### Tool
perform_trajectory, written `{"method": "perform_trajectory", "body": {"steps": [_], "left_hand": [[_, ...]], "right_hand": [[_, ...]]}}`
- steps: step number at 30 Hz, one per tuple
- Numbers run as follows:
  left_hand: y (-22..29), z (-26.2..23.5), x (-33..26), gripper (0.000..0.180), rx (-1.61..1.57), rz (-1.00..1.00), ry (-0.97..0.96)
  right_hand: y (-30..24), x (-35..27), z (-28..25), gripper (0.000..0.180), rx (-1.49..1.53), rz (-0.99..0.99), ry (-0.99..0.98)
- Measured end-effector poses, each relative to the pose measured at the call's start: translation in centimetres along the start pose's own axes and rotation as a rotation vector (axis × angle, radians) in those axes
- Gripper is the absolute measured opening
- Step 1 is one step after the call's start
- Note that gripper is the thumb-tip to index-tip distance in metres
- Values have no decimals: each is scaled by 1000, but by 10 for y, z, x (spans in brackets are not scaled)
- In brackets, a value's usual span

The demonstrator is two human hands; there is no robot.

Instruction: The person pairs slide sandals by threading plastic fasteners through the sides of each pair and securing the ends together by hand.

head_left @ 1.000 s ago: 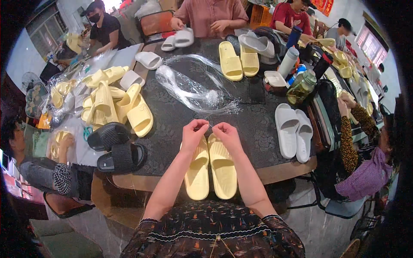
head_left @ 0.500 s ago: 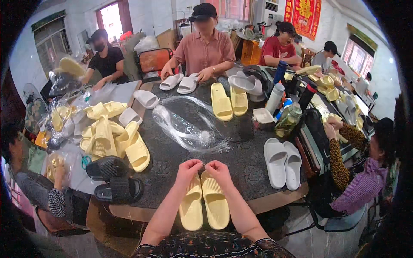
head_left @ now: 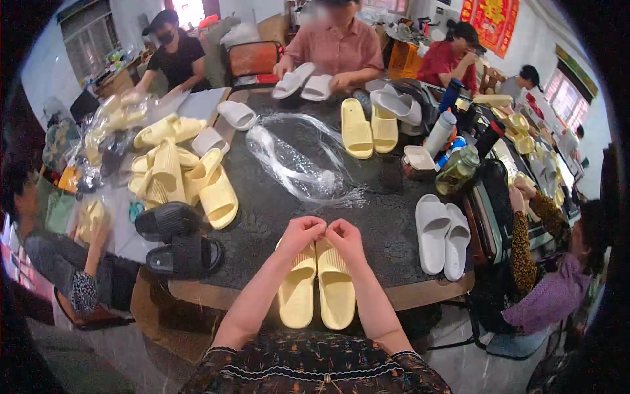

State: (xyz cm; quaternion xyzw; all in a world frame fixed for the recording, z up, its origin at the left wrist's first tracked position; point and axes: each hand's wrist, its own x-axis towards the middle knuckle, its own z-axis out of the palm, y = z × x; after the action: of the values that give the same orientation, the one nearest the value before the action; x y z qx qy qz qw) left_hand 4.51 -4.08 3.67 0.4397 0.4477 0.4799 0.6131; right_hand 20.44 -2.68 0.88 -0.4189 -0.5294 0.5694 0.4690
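Yellow slippers (head_left: pixel 318 287) under hands; left (head_left: pixel 300 235), right (head_left: pixel 344 238) together, pinching top edges.

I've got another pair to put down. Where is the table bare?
Bare dark tabletop lies between the yellow slippers under both hands, the clear plastic bag and the white slippers. The left side is crowded with piled yellow slippers and black slippers.

Both hands (head_left: pixel 323 234) now closer together over yellow slippers (head_left: pixel 317 284).
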Motion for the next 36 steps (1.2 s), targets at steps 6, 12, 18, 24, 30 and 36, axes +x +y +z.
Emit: {"method": "perform_trajectory", "body": {"steps": [6, 12, 18, 24, 30, 36], "left_hand": [[-5, 10, 1, 19, 57, 82, 23], [-21, -2, 11, 16, -88, 78, 25], [-15, 0, 9, 15, -50, 98, -18], [-14, -5, 9, 15, -81, 72, -39], [-15, -1, 13, 16, -74, 86, -51], [6, 10, 1, 13, 76, -16, 60]], "right_hand": [[-6, -3, -4, 4, 1, -29, 3], [-5, -3, 3, 6, -44, -53, 35], [3, -1, -4, 5, -14, -55, 18], [1, -3, 1, 6, 2, -91, -8], [-8, -6, 2, 4, -11, -108, 38], [3, -2, 2, 2, -37, -120, 106]]}}
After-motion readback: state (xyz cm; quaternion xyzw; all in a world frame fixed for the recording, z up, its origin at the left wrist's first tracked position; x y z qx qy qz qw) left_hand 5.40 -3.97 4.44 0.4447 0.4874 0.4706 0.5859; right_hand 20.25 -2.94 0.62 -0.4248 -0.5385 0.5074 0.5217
